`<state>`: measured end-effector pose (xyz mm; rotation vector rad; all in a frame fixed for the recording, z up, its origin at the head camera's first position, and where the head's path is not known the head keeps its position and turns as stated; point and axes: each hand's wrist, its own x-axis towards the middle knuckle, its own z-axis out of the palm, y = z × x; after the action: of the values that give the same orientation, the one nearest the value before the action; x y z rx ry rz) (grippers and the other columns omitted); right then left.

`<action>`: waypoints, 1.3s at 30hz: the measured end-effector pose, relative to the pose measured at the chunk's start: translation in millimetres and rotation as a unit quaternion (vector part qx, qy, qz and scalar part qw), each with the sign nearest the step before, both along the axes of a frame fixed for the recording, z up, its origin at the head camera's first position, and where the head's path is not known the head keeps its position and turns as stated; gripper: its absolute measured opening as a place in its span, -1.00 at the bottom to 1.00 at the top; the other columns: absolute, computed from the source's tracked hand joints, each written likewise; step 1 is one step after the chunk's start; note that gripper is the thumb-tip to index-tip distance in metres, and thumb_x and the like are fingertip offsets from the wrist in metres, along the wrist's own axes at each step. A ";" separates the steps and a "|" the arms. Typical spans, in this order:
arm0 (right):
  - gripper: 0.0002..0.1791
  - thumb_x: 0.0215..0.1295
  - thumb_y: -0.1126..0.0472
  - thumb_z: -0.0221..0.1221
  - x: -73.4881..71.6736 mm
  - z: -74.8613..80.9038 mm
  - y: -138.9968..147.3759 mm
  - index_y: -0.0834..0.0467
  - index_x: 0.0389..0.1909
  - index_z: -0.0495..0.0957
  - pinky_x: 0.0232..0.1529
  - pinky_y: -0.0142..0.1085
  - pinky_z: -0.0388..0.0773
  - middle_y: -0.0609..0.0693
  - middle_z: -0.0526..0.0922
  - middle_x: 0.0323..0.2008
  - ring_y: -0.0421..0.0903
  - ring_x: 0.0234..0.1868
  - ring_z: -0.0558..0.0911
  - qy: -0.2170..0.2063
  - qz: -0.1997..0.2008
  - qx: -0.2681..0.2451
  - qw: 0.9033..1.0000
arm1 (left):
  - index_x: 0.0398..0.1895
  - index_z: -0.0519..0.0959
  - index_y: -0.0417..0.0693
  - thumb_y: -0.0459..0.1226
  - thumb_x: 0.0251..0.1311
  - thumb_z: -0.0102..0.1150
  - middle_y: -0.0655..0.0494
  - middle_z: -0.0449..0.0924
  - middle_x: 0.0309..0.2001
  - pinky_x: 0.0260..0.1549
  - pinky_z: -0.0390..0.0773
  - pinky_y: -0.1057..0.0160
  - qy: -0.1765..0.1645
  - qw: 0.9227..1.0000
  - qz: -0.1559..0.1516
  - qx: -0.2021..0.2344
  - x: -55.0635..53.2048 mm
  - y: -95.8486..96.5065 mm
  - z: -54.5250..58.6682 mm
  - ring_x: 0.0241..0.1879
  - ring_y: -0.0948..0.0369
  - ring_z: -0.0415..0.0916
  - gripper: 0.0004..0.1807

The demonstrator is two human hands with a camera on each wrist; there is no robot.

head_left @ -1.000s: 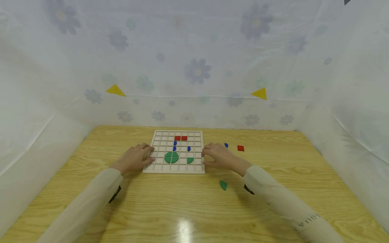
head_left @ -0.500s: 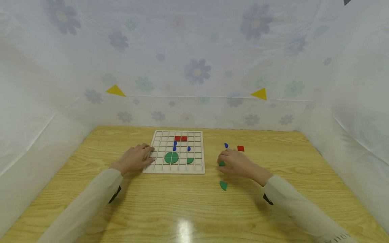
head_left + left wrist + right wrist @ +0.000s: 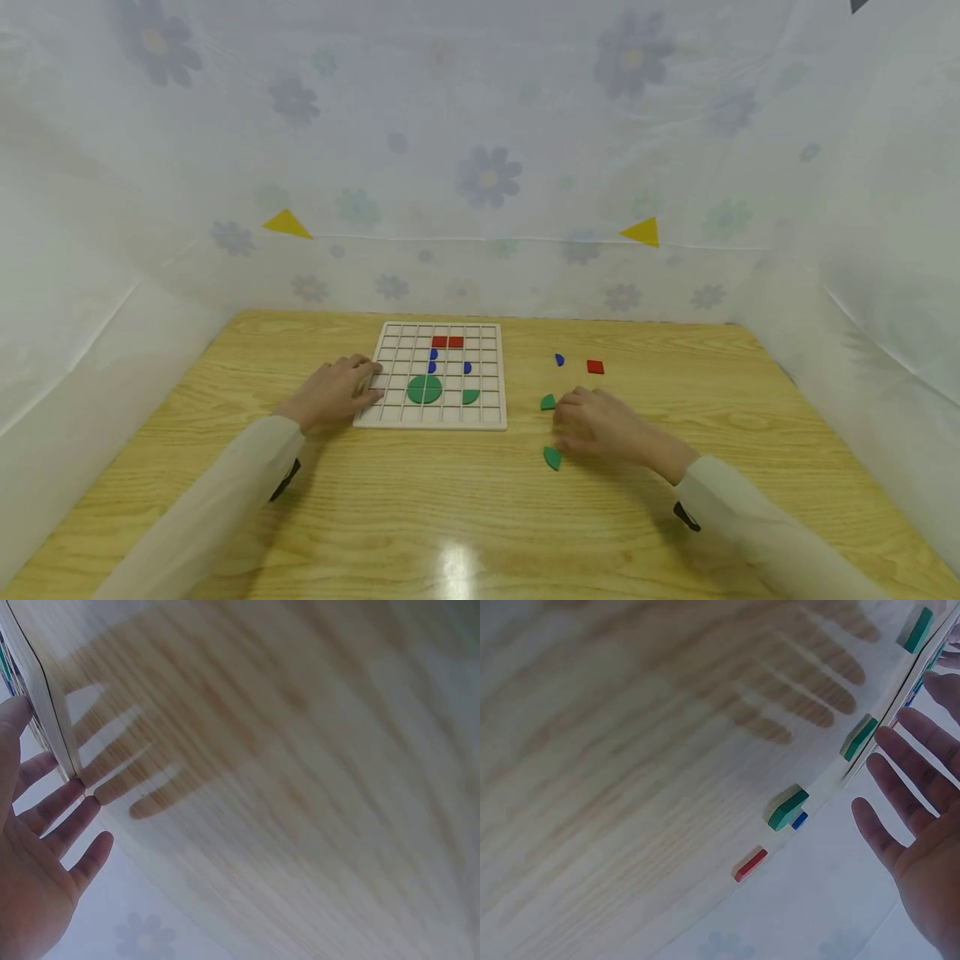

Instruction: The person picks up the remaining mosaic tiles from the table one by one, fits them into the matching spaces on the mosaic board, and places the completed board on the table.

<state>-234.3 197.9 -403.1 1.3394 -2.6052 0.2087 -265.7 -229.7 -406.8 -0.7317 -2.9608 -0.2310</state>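
Note:
A cream grid board [image 3: 393, 421] lies on the table. It bears two red squares [image 3: 447, 342], several small blue pieces [image 3: 467, 367], a green disc of pieces [image 3: 424, 389] and a green quarter-round piece [image 3: 470, 397]. At the board's left edge rests my left hand [image 3: 336, 389], fingers spread and fingertips along the rim. My right hand [image 3: 603, 423] hovers over the table right of the board, fingers apart and holding nothing. Two loose green wedges, one farther back [image 3: 548, 402] and one nearer [image 3: 552, 458], flank its fingertips. A third green piece [image 3: 787, 808] shows in the right wrist view, hidden by the hand in the head view.
Behind the right hand lie a loose blue piece [image 3: 559, 360] and a red square [image 3: 595, 367]. The wood-grain table [image 3: 420, 508] ends at a flower-patterned white curtain [image 3: 487, 275], which also encloses both sides. Two yellow triangles [image 3: 640, 232] mark the back curtain.
My right hand has left the board's right edge and moved right and toward me, uncovering the farther green wedge. My left hand has stayed at the board's left edge.

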 end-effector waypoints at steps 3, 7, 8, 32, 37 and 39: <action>-0.83 0.08 0.04 0.27 3.3 -2.0 -1.0 0.01 -0.34 0.56 -0.29 -0.28 0.47 -0.14 0.59 -0.28 -0.18 -0.24 0.50 0.005 0.008 0.004 1.000 | 0.16 0.42 -0.13 -0.01 0.23 0.03 -0.16 0.42 0.12 -0.03 0.38 -0.20 0.001 1.000 0.002 -0.002 -0.8 -0.4 -1.6 0.05 -0.13 0.43 -0.48; -0.85 0.13 -0.01 0.23 7.8 -3.6 -2.1 -0.04 -0.37 0.54 -0.24 -0.26 0.47 -0.17 0.58 -0.27 -0.19 -0.22 0.49 -0.004 0.011 0.015 1.000 | 0.16 0.42 -0.13 -0.01 0.23 0.03 -0.16 0.42 0.12 -0.03 0.38 -0.19 0.002 1.000 0.002 -0.003 -2.2 -0.9 -3.5 0.05 -0.12 0.43 -0.48; -0.85 0.14 -0.02 0.22 8.8 -4.0 -2.1 -0.04 -0.38 0.53 -0.23 -0.25 0.46 -0.17 0.57 -0.26 -0.19 -0.21 0.48 -0.007 0.012 0.016 1.000 | 0.16 0.42 -0.13 -0.02 0.23 0.03 -0.16 0.42 0.11 -0.03 0.39 -0.19 0.003 1.000 0.001 -0.002 -2.5 -1.0 -3.7 0.05 -0.12 0.43 -0.48; -0.73 0.08 -0.14 0.23 20.8 -10.1 -5.1 -0.05 -0.36 0.53 -0.24 -0.28 0.43 -0.16 0.57 -0.19 -0.20 -0.12 0.47 0.039 0.035 -0.009 0.999 | 0.16 0.42 -0.13 -0.02 0.24 0.03 -0.15 0.41 0.12 -0.06 0.40 -0.18 -0.002 1.000 -0.005 0.001 -1.6 -0.7 -1.7 0.03 -0.12 0.43 -0.48; -0.72 0.08 -0.13 0.23 20.6 -11.3 -4.8 -0.03 -0.35 0.53 -0.25 -0.29 0.43 -0.15 0.57 -0.19 -0.20 -0.12 0.47 0.045 0.037 -0.004 0.998 | 0.16 0.42 -0.13 -0.02 0.24 0.02 -0.15 0.40 0.12 -0.04 0.38 -0.19 -0.006 1.000 -0.002 0.001 -1.6 -0.2 -1.4 0.05 -0.13 0.41 -0.48; -0.73 0.08 -0.12 0.24 20.4 -11.5 -4.6 -0.03 -0.35 0.53 -0.24 -0.29 0.43 -0.15 0.57 -0.19 -0.20 -0.12 0.47 0.044 0.037 -0.004 0.998 | 0.16 0.42 -0.13 -0.03 0.24 0.03 -0.16 0.40 0.12 -0.04 0.38 -0.19 -0.006 1.000 -0.001 0.001 -1.1 -0.2 -1.1 0.05 -0.13 0.41 -0.49</action>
<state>-213.9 193.3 -414.6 1.4119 -2.4817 0.1662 -266.8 -229.9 -407.9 -0.7359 -2.9701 -0.2393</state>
